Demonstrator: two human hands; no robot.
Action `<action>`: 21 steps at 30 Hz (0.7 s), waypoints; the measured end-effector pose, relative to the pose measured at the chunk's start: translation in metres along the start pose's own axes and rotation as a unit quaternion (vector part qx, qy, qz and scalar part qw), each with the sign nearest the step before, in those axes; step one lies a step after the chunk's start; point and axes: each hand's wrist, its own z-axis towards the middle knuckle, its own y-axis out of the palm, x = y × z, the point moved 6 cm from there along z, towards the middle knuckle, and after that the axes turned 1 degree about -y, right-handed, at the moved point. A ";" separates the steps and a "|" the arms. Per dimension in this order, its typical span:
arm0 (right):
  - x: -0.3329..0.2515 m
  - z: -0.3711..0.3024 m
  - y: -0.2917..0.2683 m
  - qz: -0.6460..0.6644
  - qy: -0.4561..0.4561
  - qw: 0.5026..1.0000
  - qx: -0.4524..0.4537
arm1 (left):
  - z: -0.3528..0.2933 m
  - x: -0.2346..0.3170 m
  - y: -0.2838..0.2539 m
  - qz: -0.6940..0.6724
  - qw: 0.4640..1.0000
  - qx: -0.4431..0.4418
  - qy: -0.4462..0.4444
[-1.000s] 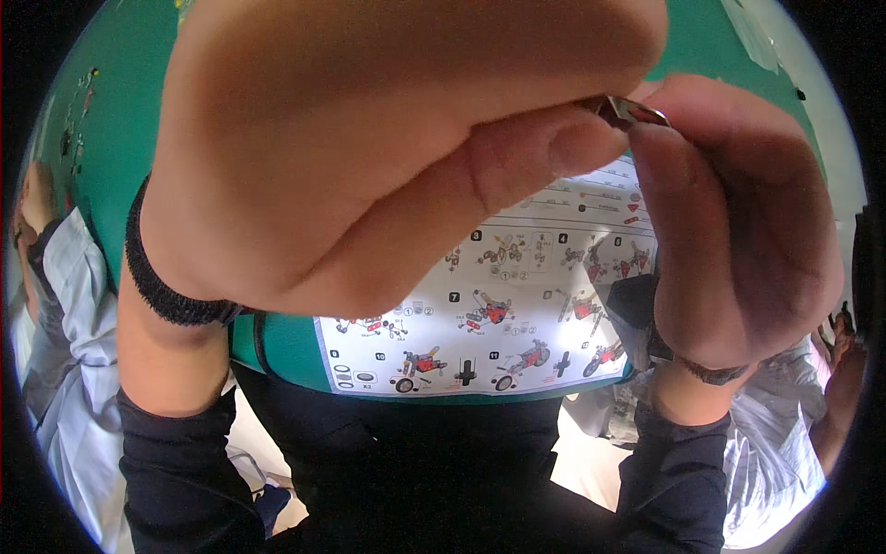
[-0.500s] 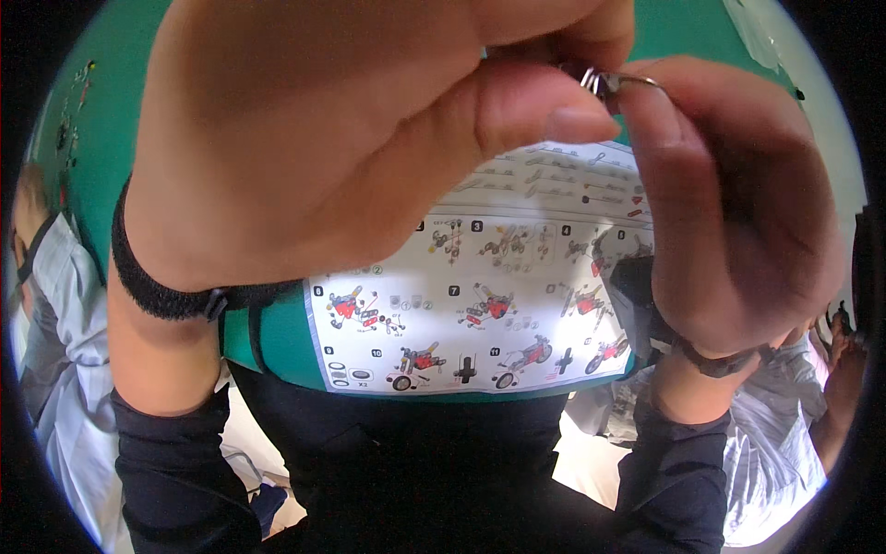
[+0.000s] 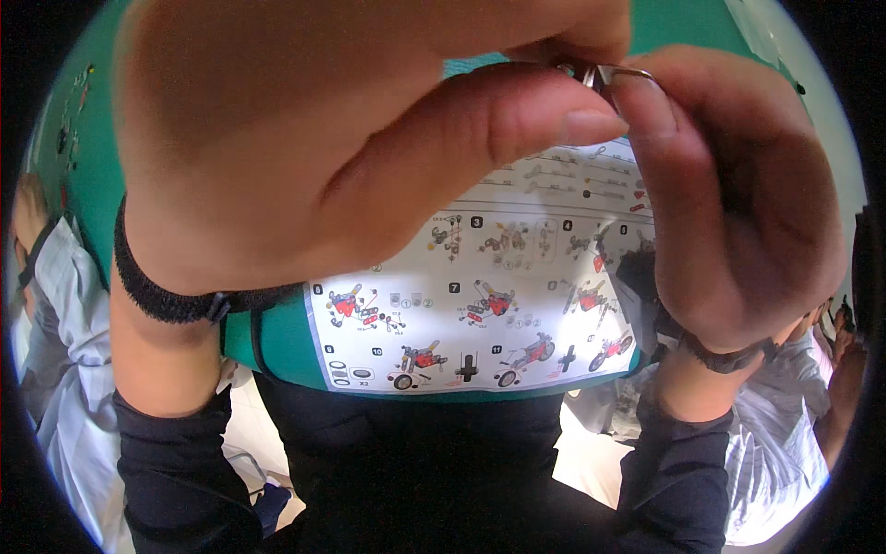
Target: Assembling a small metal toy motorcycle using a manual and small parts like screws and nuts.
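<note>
Close in front of me, both hands meet over the upper part of an instruction sheet. My left hand (image 3: 305,166) pinches a small shiny metal part (image 3: 591,78) between its thumb and curled fingers. From the other side, the thumb and forefinger of my right hand (image 3: 748,194) grip the same spot, where a thin curved metal edge shows along the thumb tip. The fingertips hide most of the part, so its exact kind cannot be made out. Below the hands lies the printed instruction sheet (image 3: 420,319), with pictures of a red model motorcycle.
The sheet rests on a green tabletop (image 3: 286,346). Several small loose parts (image 3: 74,120) are scattered at the far left. A person in a pale sleeve (image 3: 69,277) sits to the left, and another person's pale clothing (image 3: 771,471) shows at the right. Clear plastic (image 3: 761,32) lies at the upper right.
My left hand has shifted slightly to the left and tilted, its thumb lying a little further over the metal part. The right hand stays nearly in place, still pinching.
</note>
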 end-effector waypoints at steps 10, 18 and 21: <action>0.000 0.002 0.001 -0.015 0.006 0.999 -0.029 | -0.001 -0.002 -0.008 0.000 1.000 0.014 -0.014; 0.001 0.005 0.004 -0.018 -0.037 0.999 -0.027 | 0.001 0.001 -0.006 -0.009 0.999 0.021 -0.028; 0.001 0.007 0.004 0.003 -0.048 0.998 -0.028 | 0.006 0.003 -0.002 -0.011 0.999 0.023 -0.031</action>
